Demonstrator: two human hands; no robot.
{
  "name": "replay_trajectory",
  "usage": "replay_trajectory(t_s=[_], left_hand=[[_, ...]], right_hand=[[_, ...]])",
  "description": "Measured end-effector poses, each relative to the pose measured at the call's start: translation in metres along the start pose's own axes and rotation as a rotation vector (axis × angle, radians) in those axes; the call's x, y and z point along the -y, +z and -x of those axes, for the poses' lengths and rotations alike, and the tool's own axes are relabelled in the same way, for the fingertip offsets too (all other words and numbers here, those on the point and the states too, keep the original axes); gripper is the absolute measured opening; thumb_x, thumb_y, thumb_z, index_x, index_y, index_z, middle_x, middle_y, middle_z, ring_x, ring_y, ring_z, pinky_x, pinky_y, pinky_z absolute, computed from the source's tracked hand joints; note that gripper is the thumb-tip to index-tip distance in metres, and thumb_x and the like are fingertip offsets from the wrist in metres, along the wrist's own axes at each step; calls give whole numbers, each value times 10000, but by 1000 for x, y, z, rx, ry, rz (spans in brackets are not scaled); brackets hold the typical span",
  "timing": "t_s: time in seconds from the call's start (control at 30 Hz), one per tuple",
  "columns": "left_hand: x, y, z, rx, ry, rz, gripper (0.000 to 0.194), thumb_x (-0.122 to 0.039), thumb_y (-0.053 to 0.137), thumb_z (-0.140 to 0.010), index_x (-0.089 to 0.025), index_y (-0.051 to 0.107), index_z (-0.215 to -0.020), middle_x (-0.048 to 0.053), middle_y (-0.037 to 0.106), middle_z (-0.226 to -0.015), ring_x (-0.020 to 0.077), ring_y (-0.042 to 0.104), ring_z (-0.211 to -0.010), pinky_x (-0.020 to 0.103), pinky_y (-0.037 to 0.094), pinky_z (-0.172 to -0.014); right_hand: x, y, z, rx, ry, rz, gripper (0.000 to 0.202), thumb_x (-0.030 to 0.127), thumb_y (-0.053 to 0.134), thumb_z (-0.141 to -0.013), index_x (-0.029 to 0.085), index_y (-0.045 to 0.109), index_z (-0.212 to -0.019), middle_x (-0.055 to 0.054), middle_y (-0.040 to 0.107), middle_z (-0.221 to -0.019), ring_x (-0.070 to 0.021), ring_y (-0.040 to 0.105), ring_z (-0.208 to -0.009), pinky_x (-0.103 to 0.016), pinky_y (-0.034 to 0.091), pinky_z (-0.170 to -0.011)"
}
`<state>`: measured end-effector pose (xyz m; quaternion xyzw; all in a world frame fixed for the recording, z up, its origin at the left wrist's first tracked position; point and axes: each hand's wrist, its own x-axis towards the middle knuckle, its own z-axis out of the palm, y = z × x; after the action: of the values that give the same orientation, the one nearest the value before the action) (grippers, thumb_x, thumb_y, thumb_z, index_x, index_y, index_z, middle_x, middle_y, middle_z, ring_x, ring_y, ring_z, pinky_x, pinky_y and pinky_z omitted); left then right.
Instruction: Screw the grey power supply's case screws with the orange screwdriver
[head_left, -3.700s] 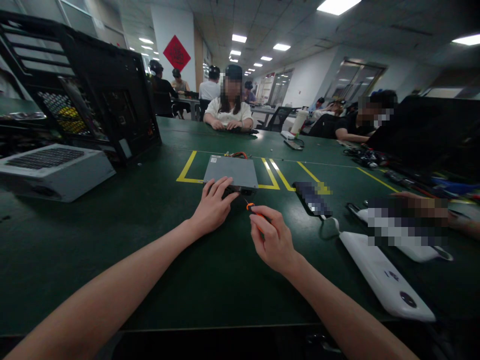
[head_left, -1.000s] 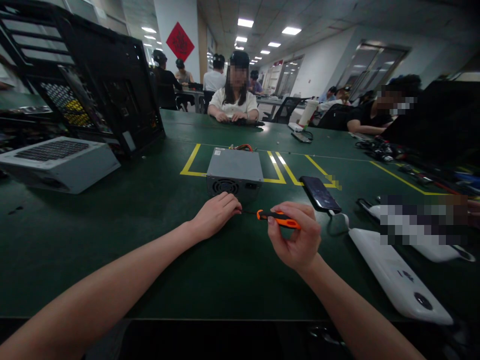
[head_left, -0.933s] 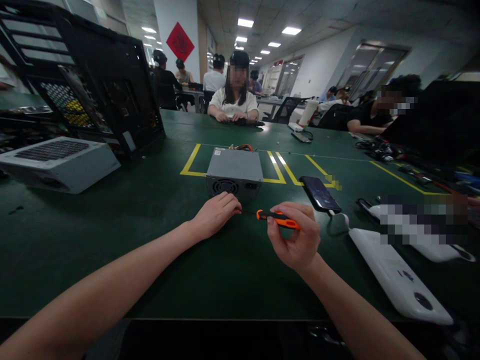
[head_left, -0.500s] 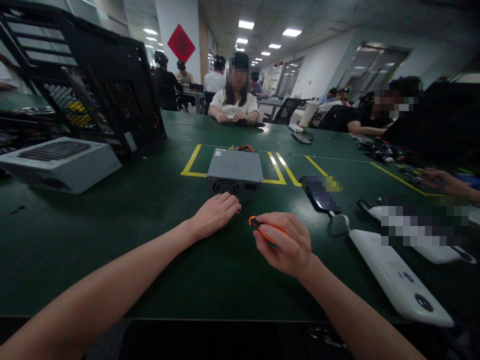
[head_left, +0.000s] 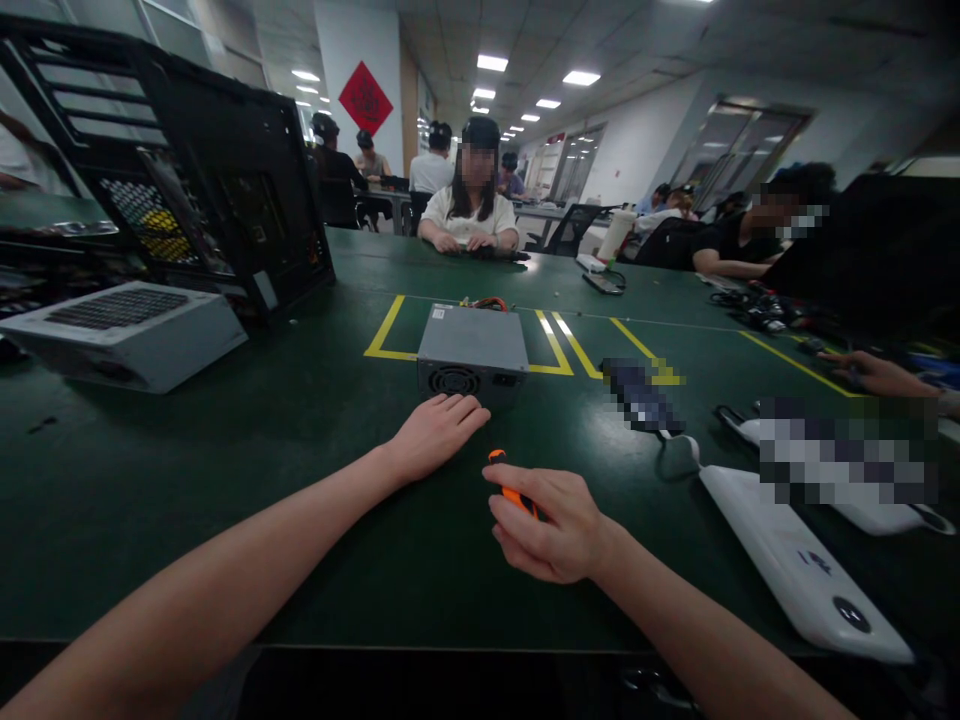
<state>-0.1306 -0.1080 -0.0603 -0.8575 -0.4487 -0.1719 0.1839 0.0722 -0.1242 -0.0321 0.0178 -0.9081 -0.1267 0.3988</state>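
Note:
A grey power supply unit (head_left: 474, 340) sits on the green table (head_left: 315, 560), its fan grille and socket facing me and coloured wires at its back. My left hand (head_left: 442, 432) is at its front lower edge, fingers close together; whether anything small is under them is hidden. Nearer to me and to the right, my right hand (head_left: 551, 520) is closed around an orange and black screwdriver (head_left: 517, 498). The handle's orange end shows past the fingers, and no shaft can be made out.
A black computer case (head_left: 217, 190) and another power supply (head_left: 135, 335) stand at left. At right lie a phone (head_left: 641, 392), a white power bank (head_left: 802, 560) and cables (head_left: 761, 308). Another person's hand (head_left: 874, 372) is at the far right; a person (head_left: 472, 210) sits opposite.
My right hand has moved down and slightly left with the screwdriver, away from my left hand. The shaft that showed between the hands is no longer visible. The left hand has barely moved.

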Motion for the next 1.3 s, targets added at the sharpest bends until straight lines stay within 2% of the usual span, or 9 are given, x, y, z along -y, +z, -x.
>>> replay_trajectory(t_s=[0.1, 0.17, 0.37, 0.53, 0.63, 0.97, 1.3], left_hand=[[-1, 2, 1, -47, -172, 191, 175, -241, 393, -912, -157, 477, -1041, 52, 575, -966, 168, 559, -852, 290, 443, -733], [0, 3, 2, -39, -267, 329, 176, -250, 397, -908, -166, 472, -1042, 45, 574, -961, 156, 564, -829, 278, 457, -712], [-2, 5, 2, -36, -412, 688, 171, -257, 387, -899, -181, 526, -964, 29, 593, -905, 147, 572, -808, 281, 451, -724], [-10, 16, -11, -9, -561, 1101, 249, -334, 365, -897, -161, 543, -921, 15, 595, -777, 115, 575, -658, 245, 447, -624], [-13, 23, -19, 13, -603, 1242, 261, -338, 385, -878, -141, 557, -888, 22, 599, -748, 108, 563, -617, 232, 434, -579], [-12, 26, -20, 21, -628, 1338, 273, -357, 403, -872, -134, 560, -893, 17, 596, -733, 102, 552, -613, 217, 400, -547], [-12, 20, -20, 51, -631, 1355, 256, -345, 405, -873, -135, 550, -894, 9, 589, -718, 101, 543, -610, 223, 404, -561]], right_hand=[[-2, -1, 4, 26, -24, 76, 168, 196, 483, -776, 168, 496, -941, -123, 635, -890, -118, 578, -601, -217, 455, -492], [-4, -3, 7, 45, -45, 152, 167, 170, 504, -753, 180, 506, -920, -114, 640, -882, -113, 562, -580, -215, 447, -486], [-17, -7, 13, 47, -56, 307, 146, 118, 514, -725, 192, 523, -850, -94, 645, -851, -112, 546, -571, -216, 446, -489], [-21, -6, 16, 50, -69, 300, 192, 130, 545, -714, 205, 523, -889, -92, 631, -911, -114, 565, -643, -219, 470, -542], [-22, -6, 16, 40, -61, 310, 191, 142, 543, -720, 208, 521, -899, -90, 629, -926, -114, 569, -654, -219, 472, -548], [-23, -8, 9, -5, -54, 286, 128, 143, 527, -749, 177, 521, -872, -111, 638, -887, -122, 582, -640, -216, 463, -518], [-25, -6, 10, 39, -27, 291, 137, 160, 501, -766, 183, 506, -901, -99, 631, -904, -110, 571, -639, -214, 464, -526]])
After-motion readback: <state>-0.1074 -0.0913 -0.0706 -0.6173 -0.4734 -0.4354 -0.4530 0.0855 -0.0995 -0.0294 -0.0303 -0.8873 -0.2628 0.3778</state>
